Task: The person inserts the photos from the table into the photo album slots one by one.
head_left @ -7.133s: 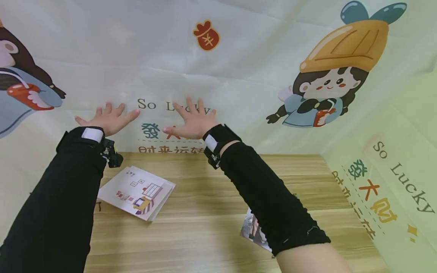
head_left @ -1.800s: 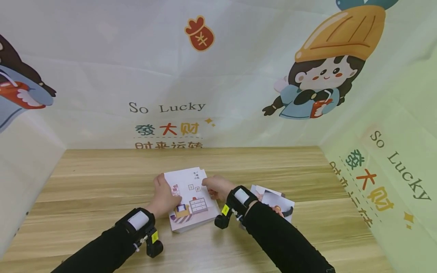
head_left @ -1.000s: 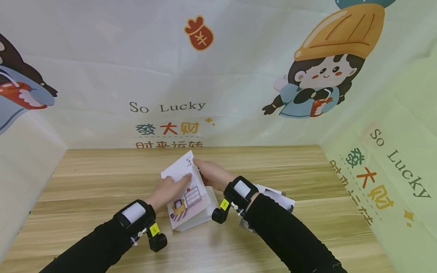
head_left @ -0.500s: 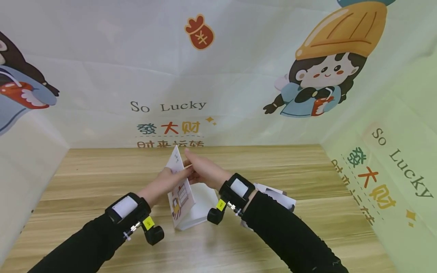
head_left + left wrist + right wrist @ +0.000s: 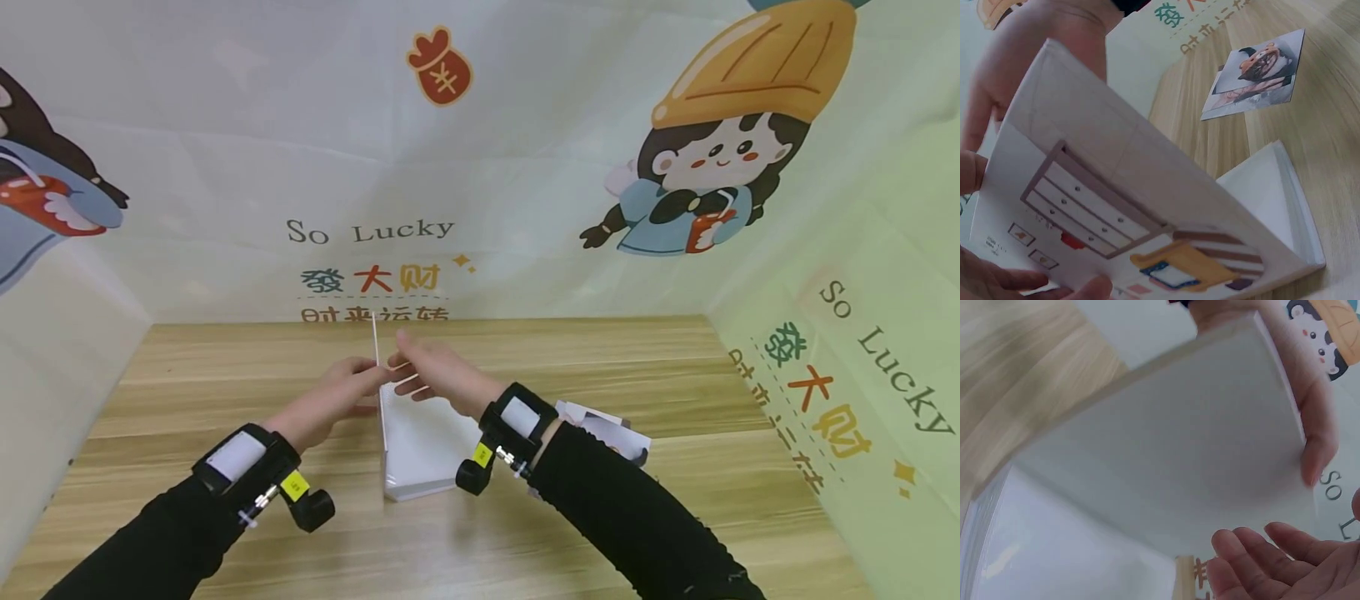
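A white photo album (image 5: 431, 442) lies on the table, its front cover (image 5: 1116, 169) raised upright along the left side. Drawings of a chest of drawers and a bed show on the cover's outside in the left wrist view. My left hand (image 5: 333, 400) pinches the cover's far edge, thumb over the edge and fingers against the printed face. My right hand (image 5: 450, 371) hovers over the white inside, fingers loosely extended and holding nothing. In the right wrist view its fingertips (image 5: 1229, 540) lie close to the cover's blank inner face; touching or not, I cannot tell.
Several loose photos (image 5: 611, 429) lie to the right of the album, partly hidden by my right forearm; the top one (image 5: 1260, 65) shows a cat in an orange hat. A printed cloth wall (image 5: 525, 250) rises behind the wooden table (image 5: 225, 358).
Both hands came down from the back wall to the album, which now sits mid-table. Its cover has swung up and leftward to upright, and my right hand has let go of it.
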Motion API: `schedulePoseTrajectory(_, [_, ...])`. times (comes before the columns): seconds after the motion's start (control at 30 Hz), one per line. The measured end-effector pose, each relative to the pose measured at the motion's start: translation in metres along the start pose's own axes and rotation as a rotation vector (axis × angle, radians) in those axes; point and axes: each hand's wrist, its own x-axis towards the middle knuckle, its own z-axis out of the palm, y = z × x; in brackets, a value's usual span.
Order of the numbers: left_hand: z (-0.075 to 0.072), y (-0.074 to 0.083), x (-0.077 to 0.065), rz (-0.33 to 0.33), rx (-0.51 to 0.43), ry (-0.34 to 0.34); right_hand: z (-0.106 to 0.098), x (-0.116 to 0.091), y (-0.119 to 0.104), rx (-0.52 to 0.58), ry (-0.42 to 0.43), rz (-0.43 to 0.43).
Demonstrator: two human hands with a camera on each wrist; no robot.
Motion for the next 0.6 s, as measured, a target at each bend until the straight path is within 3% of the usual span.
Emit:
schedulePoseTrajectory(0.17, [-0.013,-0.008,-0.003,0.013,-0.036,-0.036,-0.006,0.006,0.013,-0.161,0.023,-0.016])
schedulePoseTrajectory(0.4, [-0.032,-0.020,-0.009,0.061,-0.073,-0.073,-0.015,0.015,0.037,-0.476,0.049,-0.065])
schedulePoseTrajectory(0.6, [-0.045,-0.030,-0.015,0.084,-0.079,-0.094,-0.021,0.019,0.057,-0.613,0.061,-0.059])
